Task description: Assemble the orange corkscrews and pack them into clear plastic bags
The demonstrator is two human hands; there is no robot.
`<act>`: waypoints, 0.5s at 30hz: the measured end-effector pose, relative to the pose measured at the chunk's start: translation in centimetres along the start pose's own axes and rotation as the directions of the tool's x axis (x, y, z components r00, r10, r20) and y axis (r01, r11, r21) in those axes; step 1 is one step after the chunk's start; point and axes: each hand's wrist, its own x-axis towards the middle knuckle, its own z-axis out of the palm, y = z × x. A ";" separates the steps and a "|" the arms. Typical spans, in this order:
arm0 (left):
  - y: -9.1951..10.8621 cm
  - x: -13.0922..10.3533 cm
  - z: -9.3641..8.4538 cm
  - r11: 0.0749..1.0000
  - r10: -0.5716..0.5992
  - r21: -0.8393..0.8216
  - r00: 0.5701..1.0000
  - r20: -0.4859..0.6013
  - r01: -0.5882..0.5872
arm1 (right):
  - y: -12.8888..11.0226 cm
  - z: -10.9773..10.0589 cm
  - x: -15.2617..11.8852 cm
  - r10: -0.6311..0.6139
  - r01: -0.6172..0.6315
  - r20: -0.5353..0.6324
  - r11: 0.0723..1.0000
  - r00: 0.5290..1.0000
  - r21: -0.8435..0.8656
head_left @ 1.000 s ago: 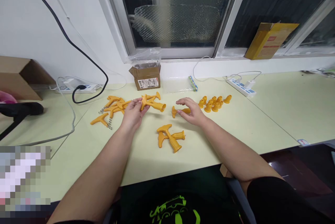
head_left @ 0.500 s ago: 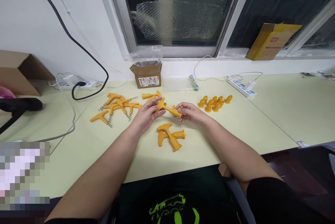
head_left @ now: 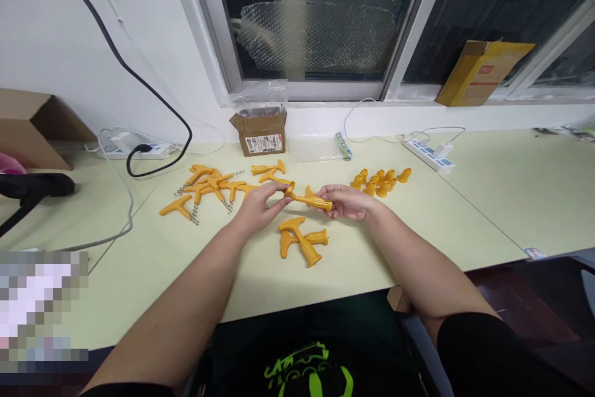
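Over the middle of the table, a yellow corkscrew [head_left: 300, 198] lies sideways between both hands. My left hand [head_left: 264, 206] pinches its T-shaped handle end. My right hand [head_left: 346, 202] has its fingers around the sleeve end, and another yellow piece shows beside those fingers. Below, two yellow corkscrews with sleeves [head_left: 308, 251] lie crossed. A pile of yellow T-handles with bare metal spirals [head_left: 216, 181] is on the left. More yellow corkscrews [head_left: 263, 169] lie behind my left hand. Several yellow sleeves [head_left: 383, 188] stand to the right.
A small open cardboard box [head_left: 263, 137] and a clear plastic bag [head_left: 316, 148] are at the back. Power strips [head_left: 430, 153] with cables stand right and left. A black stand arm [head_left: 37, 189] and a larger box [head_left: 32, 118] are at the far left.
The held corkscrew has turned and shifted slightly right. My left fingers have moved from around its handle to a pinch at the handle end, uncovering the corkscrews behind.
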 end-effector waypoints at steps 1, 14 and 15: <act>0.1 0.0 0.2 0.994 -0.057 -0.093 0.998 -0.018 0.055 | 0.2 0.1 0.0 -0.070 0.070 0.003 0.995 0.998 -0.070; 0.6 0.3 -0.2 0.560 -0.452 -0.560 0.791 0.412 0.611 | 0.3 2.4 0.0 -0.712 0.225 0.194 -0.052 0.675 -0.973; 0.6 0.2 -0.4 0.539 -0.441 -0.553 0.773 0.457 0.635 | 0.3 2.4 0.0 -0.727 0.193 0.186 -0.074 0.661 -0.978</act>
